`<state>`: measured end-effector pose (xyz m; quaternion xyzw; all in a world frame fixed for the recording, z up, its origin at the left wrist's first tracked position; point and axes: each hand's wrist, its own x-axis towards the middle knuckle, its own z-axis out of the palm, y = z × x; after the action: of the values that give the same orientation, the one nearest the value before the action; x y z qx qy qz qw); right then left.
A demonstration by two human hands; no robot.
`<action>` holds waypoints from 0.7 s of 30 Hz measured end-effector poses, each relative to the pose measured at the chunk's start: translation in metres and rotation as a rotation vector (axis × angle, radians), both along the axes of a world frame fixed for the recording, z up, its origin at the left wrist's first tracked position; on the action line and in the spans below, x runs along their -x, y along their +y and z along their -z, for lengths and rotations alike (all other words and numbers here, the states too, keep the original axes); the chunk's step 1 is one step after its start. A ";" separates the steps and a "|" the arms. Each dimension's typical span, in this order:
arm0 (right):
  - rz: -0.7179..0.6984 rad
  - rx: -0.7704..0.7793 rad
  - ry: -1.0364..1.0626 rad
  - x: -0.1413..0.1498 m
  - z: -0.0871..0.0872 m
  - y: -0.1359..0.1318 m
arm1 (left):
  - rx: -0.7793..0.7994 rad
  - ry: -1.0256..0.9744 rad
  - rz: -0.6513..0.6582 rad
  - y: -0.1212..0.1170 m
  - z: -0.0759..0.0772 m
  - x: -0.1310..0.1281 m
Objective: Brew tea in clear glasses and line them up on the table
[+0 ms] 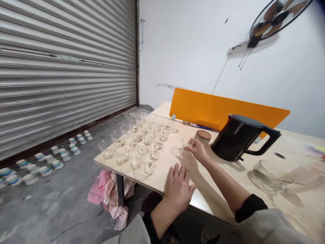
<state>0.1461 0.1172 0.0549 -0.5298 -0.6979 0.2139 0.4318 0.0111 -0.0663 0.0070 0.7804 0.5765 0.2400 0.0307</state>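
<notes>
Clear cup (187, 146) is pinched by right hand (199, 151), near wood-lidded canister (203, 136); left hand (177, 187) is spread, nothing gripped, near table edge. Crowded clear cups (136, 162) could be toppled if brushed by left hand; outer ones might fall. Black electric kettle (232, 140) could be bumped by right forearm. Pale wooden table (167, 156) is flanked by metal roller shutter (68, 78), concrete floor (63, 203).

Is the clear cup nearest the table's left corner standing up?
Upright: the clear cup has its wide rim above, narrow base on the table.
</notes>
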 end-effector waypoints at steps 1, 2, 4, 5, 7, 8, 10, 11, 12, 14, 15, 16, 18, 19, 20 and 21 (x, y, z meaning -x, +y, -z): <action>0.026 0.004 -0.018 0.006 0.001 0.007 | 0.004 -0.009 0.004 0.001 0.000 0.000; 0.047 0.010 -0.021 0.011 0.002 0.014 | 0.010 -0.017 0.005 0.001 -0.001 0.000; 0.066 0.026 -0.006 0.021 0.005 0.027 | 0.022 -0.032 0.011 0.002 -0.001 0.000; 0.069 0.033 0.003 0.024 0.006 0.033 | 0.026 -0.040 0.013 0.003 -0.001 0.000; 0.072 0.051 0.024 0.030 0.011 0.046 | 0.030 -0.059 0.020 0.003 -0.001 0.001; 0.070 0.061 0.035 0.032 0.013 0.053 | 0.033 -0.069 0.024 0.004 0.000 0.001; 0.056 0.080 0.057 0.034 0.019 0.065 | 0.040 -0.088 0.030 0.004 0.002 0.001; 0.046 0.089 0.067 0.034 0.021 0.071 | 0.043 -0.097 0.033 0.004 0.003 0.001; 0.037 0.096 0.076 0.035 0.024 0.077 | 0.045 -0.105 0.034 0.005 0.005 0.000; 0.024 0.103 0.089 0.036 0.028 0.087 | 0.044 -0.117 0.037 0.005 0.007 0.000; 0.021 0.105 0.095 0.037 0.029 0.091 | 0.045 -0.120 0.040 0.006 0.007 0.000; 0.019 0.105 0.100 0.038 0.030 0.095 | 0.048 -0.121 0.043 0.006 0.008 0.000; 0.021 0.103 0.107 0.042 0.031 0.100 | 0.056 -0.118 0.050 0.007 0.008 -0.001; 0.025 0.102 0.109 0.044 0.031 0.102 | 0.059 -0.116 0.052 0.007 0.007 -0.001; 0.030 0.101 0.110 0.047 0.031 0.104 | 0.062 -0.113 0.051 0.007 0.007 -0.001; 0.035 0.101 0.110 0.049 0.030 0.105 | 0.064 -0.111 0.051 0.007 0.006 -0.001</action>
<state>0.0971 0.2226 0.0248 -0.5504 -0.6520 0.2703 0.4460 0.0117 -0.0588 0.0012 0.7790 0.5613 0.2634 0.0935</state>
